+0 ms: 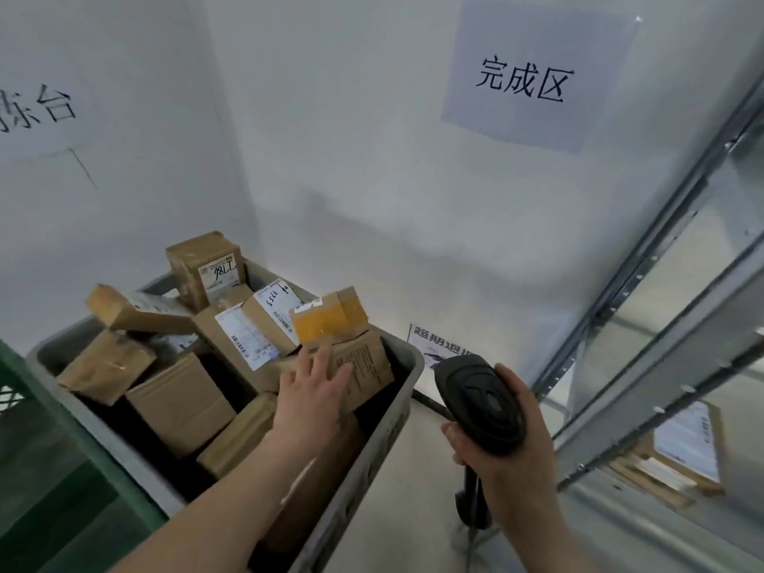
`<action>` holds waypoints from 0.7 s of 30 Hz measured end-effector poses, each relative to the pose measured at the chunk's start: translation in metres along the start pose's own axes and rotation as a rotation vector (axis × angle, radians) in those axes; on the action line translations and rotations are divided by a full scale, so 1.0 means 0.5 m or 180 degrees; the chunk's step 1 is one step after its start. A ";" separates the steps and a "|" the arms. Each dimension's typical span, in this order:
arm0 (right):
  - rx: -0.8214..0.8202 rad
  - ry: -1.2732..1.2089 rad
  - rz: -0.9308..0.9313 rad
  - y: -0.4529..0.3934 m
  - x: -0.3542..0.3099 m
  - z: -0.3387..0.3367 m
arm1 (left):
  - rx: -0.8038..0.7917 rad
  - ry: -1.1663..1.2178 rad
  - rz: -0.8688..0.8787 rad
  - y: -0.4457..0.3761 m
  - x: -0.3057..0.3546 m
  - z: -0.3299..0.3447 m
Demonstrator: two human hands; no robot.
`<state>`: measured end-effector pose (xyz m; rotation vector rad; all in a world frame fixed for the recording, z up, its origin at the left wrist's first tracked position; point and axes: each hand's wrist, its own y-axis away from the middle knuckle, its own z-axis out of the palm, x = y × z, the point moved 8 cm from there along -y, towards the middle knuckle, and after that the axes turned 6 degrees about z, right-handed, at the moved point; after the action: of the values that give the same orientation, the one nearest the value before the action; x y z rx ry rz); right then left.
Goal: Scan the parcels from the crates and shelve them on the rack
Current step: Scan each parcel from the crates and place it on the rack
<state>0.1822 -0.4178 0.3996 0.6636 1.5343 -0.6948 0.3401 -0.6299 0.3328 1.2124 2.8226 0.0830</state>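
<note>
While my left hand reaches into the grey plastic crate, its fingers are spread flat on the top face of a brown cardboard parcel with printed text; they are laid on it, not closed around it. I judge this to be the selection step: the palm steadies the box before the fingers curl under an edge. That parcel lies against the crate's right rim, tilted, near the top of the heap, which makes it the easiest one to lift clear.

My right hand is wrapped firmly around the black handheld barcode scanner, held just outside the crate's right rim. Its head points away from me, roughly toward the crate's far right corner, so a lifted parcel need only be turned label-up in front of it.

Just behind the chosen parcel sits a small cardboard box sealed with yellow tape, resting on its neighbours. Other boxes with white shipping labels are piled loosely toward the crate's far rim, several tilted. Pulling the chosen parcel may unsettle the yellow-taped box, so I would lift straight up.

To the right stands the grey metal rack, with labelled parcels already lying on its lower shelf. A green plastic crate borders the grey one's left rim.
</note>
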 end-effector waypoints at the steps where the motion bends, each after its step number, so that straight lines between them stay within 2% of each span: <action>1: 0.0000 0.0001 0.0008 -0.002 0.002 0.005 | 0.0047 -0.0023 -0.0002 -0.002 0.000 0.002; 8: -0.0122 -0.0002 0.0039 -0.010 -0.001 0.033 | 0.0194 0.0062 -0.0043 -0.009 -0.009 0.000; 12: -0.0326 0.0101 0.0107 -0.012 -0.015 0.048 | 0.0001 0.0202 0.0011 -0.012 -0.010 -0.013; 15: -0.0328 0.0062 0.0071 -0.018 -0.023 0.054 | 0.0419 0.0752 -0.0176 -0.035 -0.025 -0.067; 18: -0.0264 0.0040 0.0016 -0.025 -0.029 0.050 | 0.0804 0.0947 -0.0317 -0.077 -0.038 -0.117; 21: -0.0262 0.0006 0.0084 -0.035 -0.024 0.050 | 0.0529 0.0855 -0.0329 -0.141 -0.046 -0.120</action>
<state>0.1861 -0.4484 0.4109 0.6216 1.5451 -0.6080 0.2997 -0.6964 0.3882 1.1615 3.1770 0.0055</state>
